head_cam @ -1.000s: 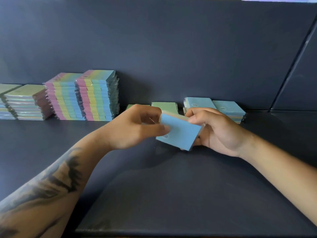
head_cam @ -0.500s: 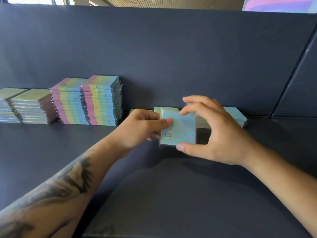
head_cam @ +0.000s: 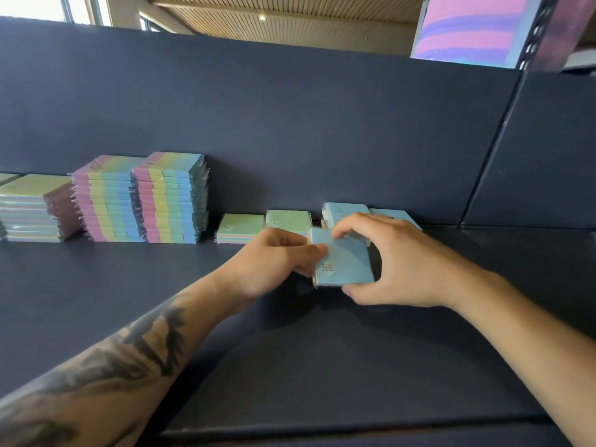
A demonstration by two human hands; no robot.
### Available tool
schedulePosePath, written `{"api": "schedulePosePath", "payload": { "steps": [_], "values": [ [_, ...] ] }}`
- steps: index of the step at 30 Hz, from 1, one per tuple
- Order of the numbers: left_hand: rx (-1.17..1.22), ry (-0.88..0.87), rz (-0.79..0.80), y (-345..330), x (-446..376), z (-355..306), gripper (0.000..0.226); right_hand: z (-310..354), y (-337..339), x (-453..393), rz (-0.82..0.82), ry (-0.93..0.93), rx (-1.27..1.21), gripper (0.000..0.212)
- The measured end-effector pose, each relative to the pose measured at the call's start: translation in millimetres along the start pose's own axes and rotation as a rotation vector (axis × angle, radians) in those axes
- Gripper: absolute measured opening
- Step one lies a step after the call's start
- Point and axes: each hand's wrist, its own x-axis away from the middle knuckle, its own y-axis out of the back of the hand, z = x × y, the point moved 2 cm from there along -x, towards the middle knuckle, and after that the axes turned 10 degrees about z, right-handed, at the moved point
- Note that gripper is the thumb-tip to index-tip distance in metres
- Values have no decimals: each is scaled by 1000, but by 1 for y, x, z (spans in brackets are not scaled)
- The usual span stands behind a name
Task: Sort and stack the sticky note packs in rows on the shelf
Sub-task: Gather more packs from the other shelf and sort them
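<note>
Both hands grasp blue pack (head_cam: 343, 259) at frame centre: left hand (head_cam: 274, 258) pinches left edge, right hand (head_cam: 392, 262) clamps top/bottom. Striped stacks (head_cam: 142, 198) sit centre-left on shelf (head_cam: 129, 301).

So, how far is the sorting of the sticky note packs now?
Done: two tall rainbow stacks and a green-topped stack stand along the back wall. In hand: both hands, left and right, hold a blue pack. Left: low green packs and blue packs behind.
</note>
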Motion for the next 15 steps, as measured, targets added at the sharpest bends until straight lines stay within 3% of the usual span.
{"api": "schedulePosePath", "payload": {
  "steps": [3,5,8,10,15],
  "values": [
    [-344,-23,-28,-7,-3,5,23,-27,14,6,24,-128,-20,63],
    [-653,-15,-15,-10,-1,7,43,-50,25,5,31,-232,-76,58],
    [-988,196,80,-16,3,8,65,-85,37,-3,35,-358,-83,48],
    [-1059,300,137,-21,4,11,69,-104,40,-13,29,-399,-74,44],
    [-1080,341,167,-25,9,15,74,-130,30,-38,63,-453,-103,43]
  ]
}}
